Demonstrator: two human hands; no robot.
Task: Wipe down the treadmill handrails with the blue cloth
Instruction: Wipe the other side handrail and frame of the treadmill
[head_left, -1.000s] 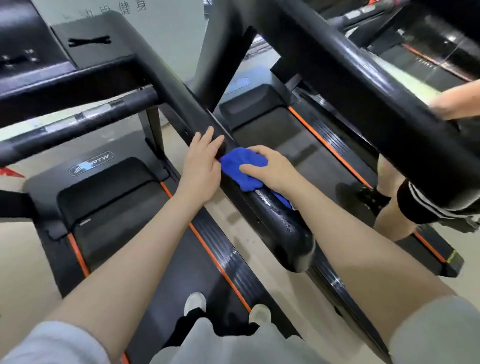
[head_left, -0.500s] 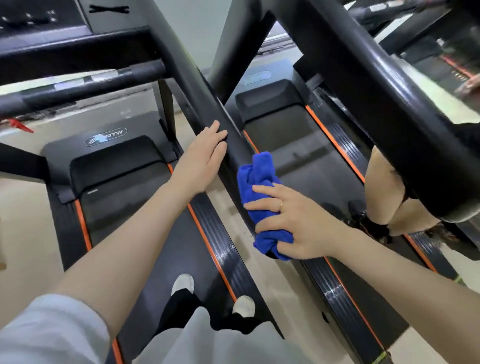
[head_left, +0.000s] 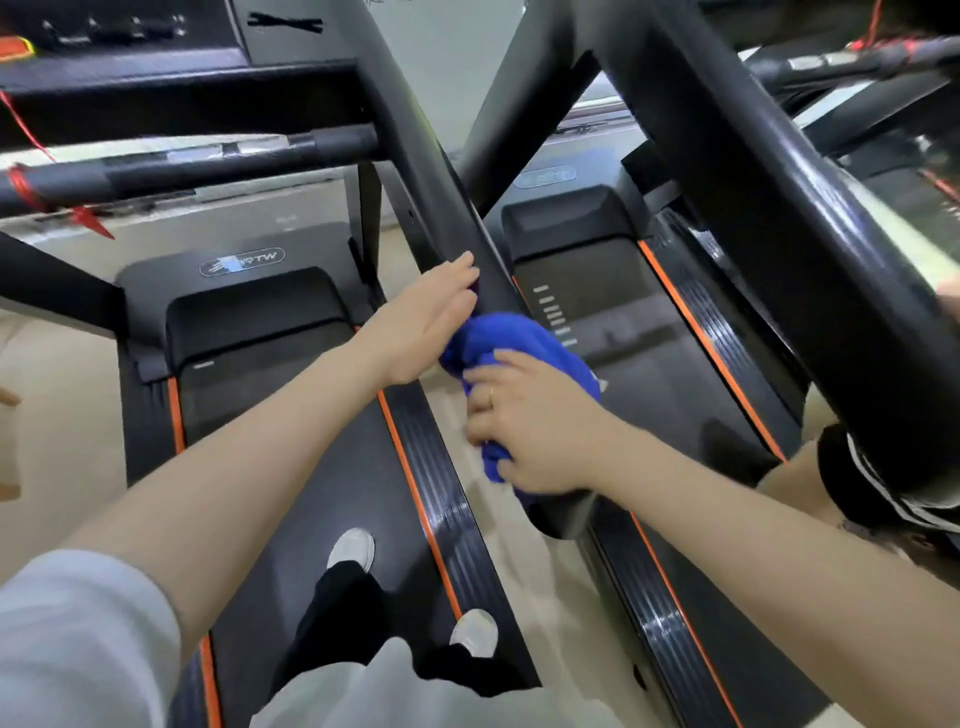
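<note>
A gym floor of pale tiles carries two black treadmills side by side, orange stripes along their decks, and the person stands on the nearer treadmill deck (head_left: 291, 467) looking down the right-hand handrail (head_left: 441, 208) that slants between the machines. The right hand (head_left: 535, 436) is curled round the blue cloth (head_left: 514, 343), gripping it bunched over the lower stretch of that rail, just above the rail's rounded end; a second ago the same hand pressed the cloth higher up on the rail's top face, and half a second ago it had already slid down with the cloth hanging along the rail's side. The left hand (head_left: 421, 322) lies with straight fingers flat against the rail just above the cloth, holding nothing (it reads as a steadying hand, not a wiping one), and its little-finger edge now touches the cloth, where earlier a gap showed between them. So the stroke seems to have run from the upper part down toward the end cap, which suggests this rail is near done while the far rail is likely not yet wiped. Outward, the neighbouring treadmill's thick handrail (head_left: 779, 218) crosses the upper right, and another person's leg (head_left: 795, 478) stands beside it.
</note>
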